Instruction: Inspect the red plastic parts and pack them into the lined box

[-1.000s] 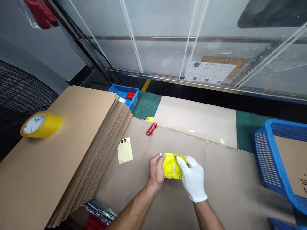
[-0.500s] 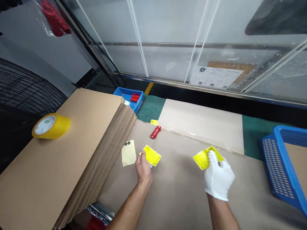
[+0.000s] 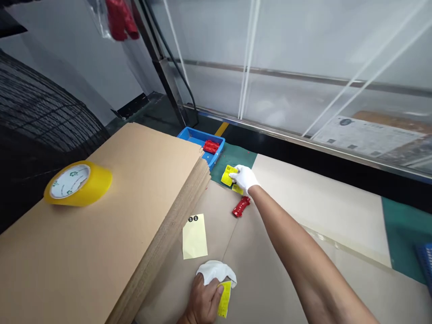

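Where the right hand (image 3: 246, 177) (gloved) pinches, a yellow label (image 3: 227, 176) juts leftward.

The labels (image 3: 224, 299) are yellow with dark print, the tray (image 3: 218, 154) blue.

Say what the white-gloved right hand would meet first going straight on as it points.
The right hand, holding a yellow printed label, would probably meet the blue plastic tray first, though the hand's height is unclear.

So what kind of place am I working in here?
Probably a packing station in a workshop or factory: there's a stack of flat cardboard, a roll of yellow tape on top, and a blue tray holding red pieces.
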The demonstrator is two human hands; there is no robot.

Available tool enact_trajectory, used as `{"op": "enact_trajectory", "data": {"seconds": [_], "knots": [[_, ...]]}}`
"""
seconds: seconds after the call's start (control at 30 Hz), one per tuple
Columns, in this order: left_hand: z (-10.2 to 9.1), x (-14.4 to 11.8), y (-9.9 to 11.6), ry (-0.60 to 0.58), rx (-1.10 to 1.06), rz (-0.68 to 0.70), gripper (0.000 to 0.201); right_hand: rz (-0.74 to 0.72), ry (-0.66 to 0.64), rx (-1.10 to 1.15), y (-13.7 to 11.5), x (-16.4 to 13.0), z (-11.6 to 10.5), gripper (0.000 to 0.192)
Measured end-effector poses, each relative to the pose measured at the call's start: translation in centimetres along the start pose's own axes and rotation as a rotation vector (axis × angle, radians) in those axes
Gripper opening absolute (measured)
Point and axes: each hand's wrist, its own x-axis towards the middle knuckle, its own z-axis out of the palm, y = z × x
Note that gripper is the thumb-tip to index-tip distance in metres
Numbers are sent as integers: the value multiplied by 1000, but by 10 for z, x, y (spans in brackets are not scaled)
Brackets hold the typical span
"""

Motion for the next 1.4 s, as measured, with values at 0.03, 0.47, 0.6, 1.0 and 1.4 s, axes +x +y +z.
{"op": "enact_trajectory", "data": {"seconds": [0.03, 0.47, 0.6, 1.0, 1.4], "knots": [[1, 0, 0, 14, 13, -3, 40, -6, 11, -69, -2, 8, 3, 5], [4, -2, -1, -31, 13, -31, 40, -24, -209, -585, -1, 13, 10, 15], [2, 0, 1, -23, 22, -38, 40, -56, -235, -661, -2, 11, 8, 20], [-11, 11, 9, 71, -283, -244, 38, -215, 133, -460, -19, -71, 7, 41], [-43, 49, -8, 254, -165, -674, 36, 334, -299, 736, 78, -220, 82, 54]]}}
